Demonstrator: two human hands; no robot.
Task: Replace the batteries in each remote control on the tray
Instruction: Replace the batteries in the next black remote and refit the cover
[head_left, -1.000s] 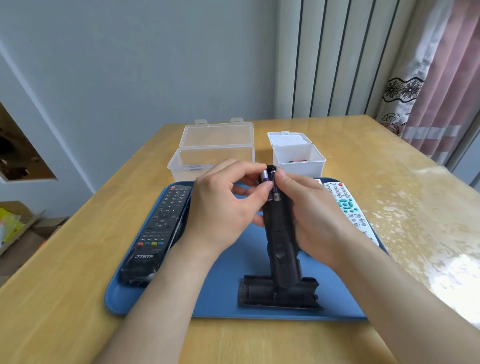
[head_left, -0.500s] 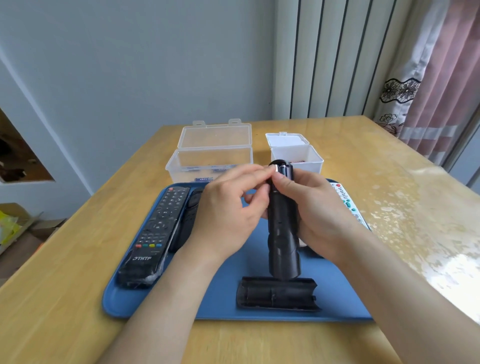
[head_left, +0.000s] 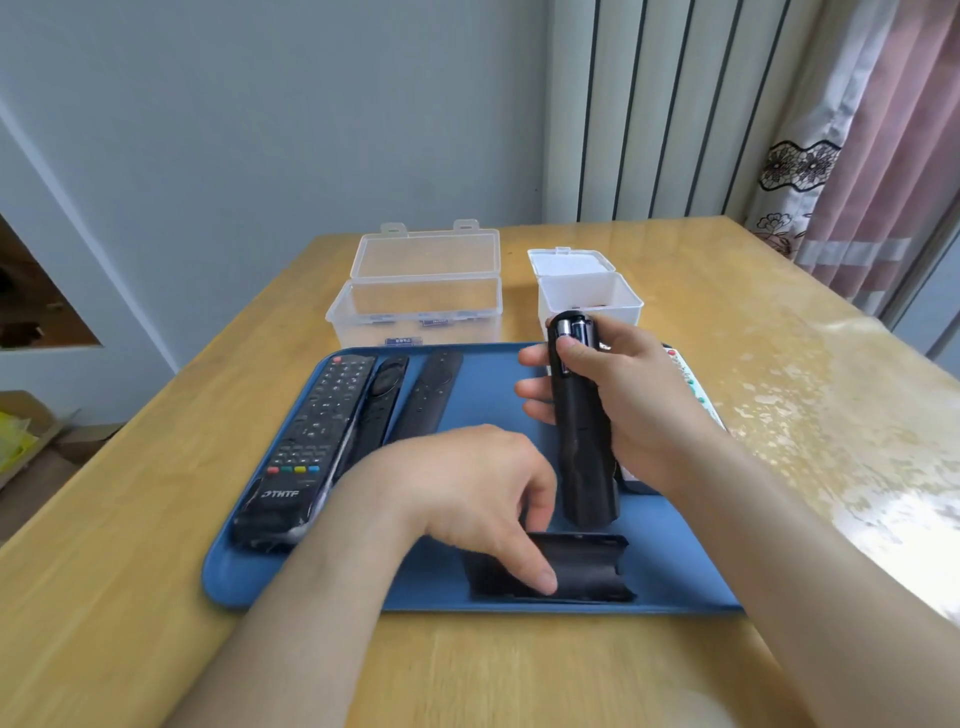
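Observation:
A blue tray (head_left: 249, 587) lies on the wooden table. My right hand (head_left: 644, 405) grips a black remote (head_left: 584, 457) upright over the tray, its open back showing two batteries (head_left: 571, 330) at the top end. My left hand (head_left: 457, 483) is down at the tray's front and pinches the loose black battery cover (head_left: 587, 566) between forefinger and thumb. On the tray's left lie a large black button remote (head_left: 306, 441) and two slim black remotes (head_left: 382, 405) (head_left: 428, 397). A white remote (head_left: 696, 395) is mostly hidden behind my right hand.
Behind the tray stand an open clear plastic box (head_left: 421, 306) holding batteries and a smaller open white box (head_left: 589, 296). Bare table (head_left: 805, 364) stretches to the right. A wall and curtain lie beyond the far edge.
My left hand left the top of the held remote, where it had pressed a battery in, and dropped to the battery cover at the tray's front. My right hand keeps the remote upright.

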